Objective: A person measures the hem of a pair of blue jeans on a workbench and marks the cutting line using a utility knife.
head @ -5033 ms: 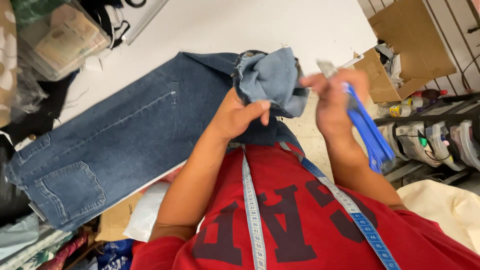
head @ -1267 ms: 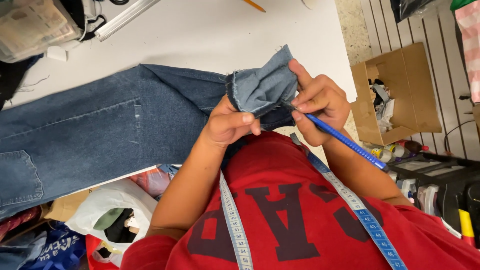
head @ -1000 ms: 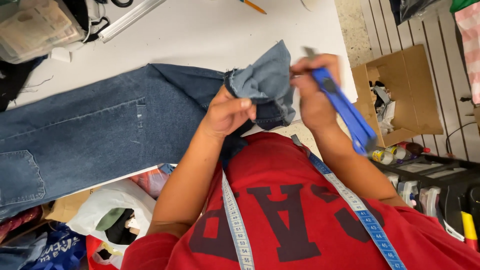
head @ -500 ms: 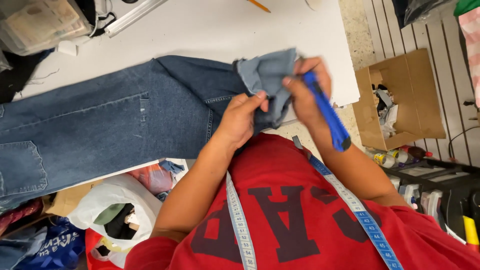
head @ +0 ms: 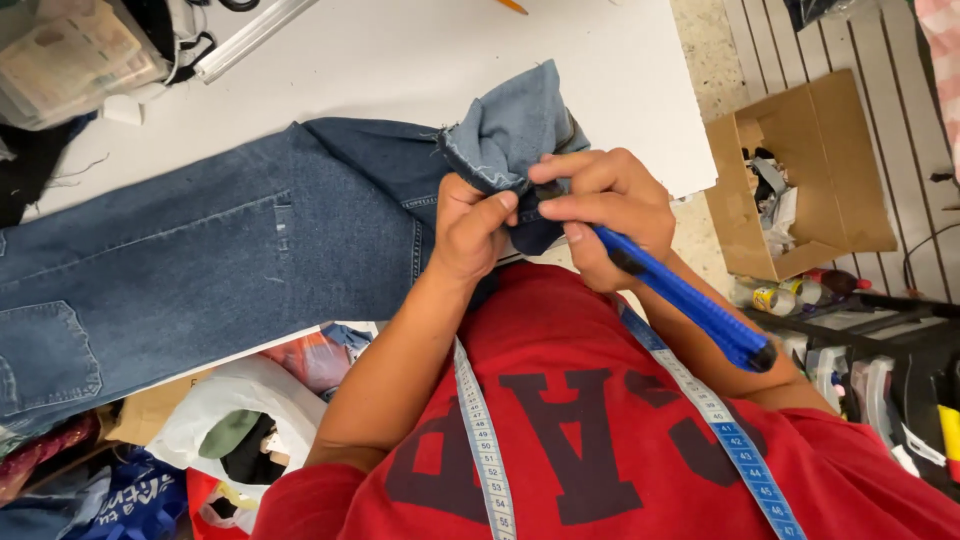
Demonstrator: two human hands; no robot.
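Observation:
A pair of dark blue jeans (head: 220,250) lies across the white table (head: 420,60), its leg end turned up and showing the paler inside. My left hand (head: 470,225) pinches the folded hem (head: 505,135) of that leg. My right hand (head: 605,205) grips a blue utility knife (head: 690,305), its front end pressed into the hem beside my left fingers. The blade itself is hidden by the fingers and cloth. A measuring tape (head: 485,450) hangs around my neck over a red shirt.
An open cardboard box (head: 800,180) with scraps stands on the floor at the right. Plastic bags (head: 240,420) and cloth pile up under the table's near edge. A clear plastic tub (head: 70,55) sits at the table's far left corner.
My right hand has swung the knife down from pointing up over the hem to pointing back toward my body, with its tip in the cloth. Both hands have closed in on the hem.

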